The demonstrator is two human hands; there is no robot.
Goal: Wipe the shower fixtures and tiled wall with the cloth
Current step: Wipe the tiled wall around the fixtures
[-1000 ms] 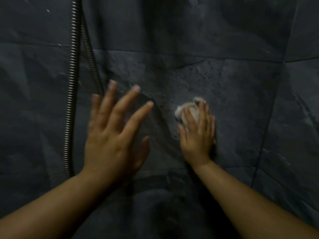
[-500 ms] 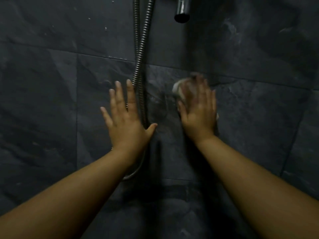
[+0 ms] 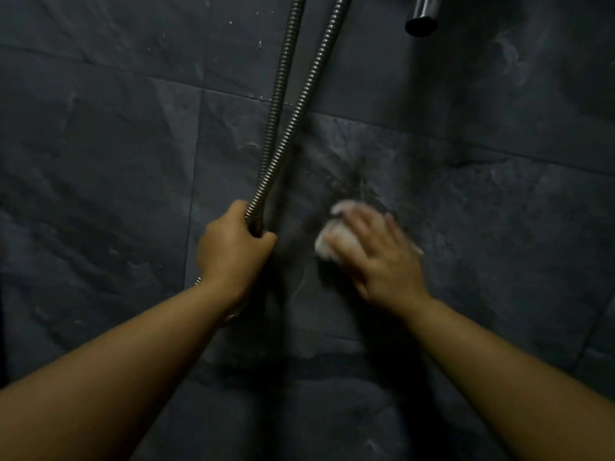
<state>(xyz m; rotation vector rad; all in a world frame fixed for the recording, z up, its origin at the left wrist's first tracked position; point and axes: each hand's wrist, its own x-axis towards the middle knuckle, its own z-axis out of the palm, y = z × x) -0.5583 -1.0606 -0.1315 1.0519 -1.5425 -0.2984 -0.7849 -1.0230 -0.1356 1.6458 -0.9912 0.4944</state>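
A small white cloth, bunched into a soft wad, sits just right of the middle of the frame, flat against a dark tiled wall. The right hand lies over it, fingers loosely spread and fairly straight, pressing it to the tile. Only the cloth's left and upper edges peek out past the fingertips. Hand and cloth are both blurred, so the weave cannot be made out. The visible part is a rounded lump, a little taller than wide, with no clear long axis.

The wall is made of large charcoal-grey tiles with a rough, slate-like surface, pale mottling and thin dark grout lines. Small light specks dot the upper tiles.

A ribbed metal shower hose enters at the top centre as two strands. Both run down and slightly leftwards, cross just above the middle, and meet at the left hand. That hand sits left of centre, beside the cloth but apart from it, its fingers and thumb curled tightly round the strands. A glint of the hose's metal shows just under the wrist.

At the upper right edge, the round open end of a smooth, dark, glossy tube points down into view.

Two bare forearms reach up from the lower corners of the frame towards the hands
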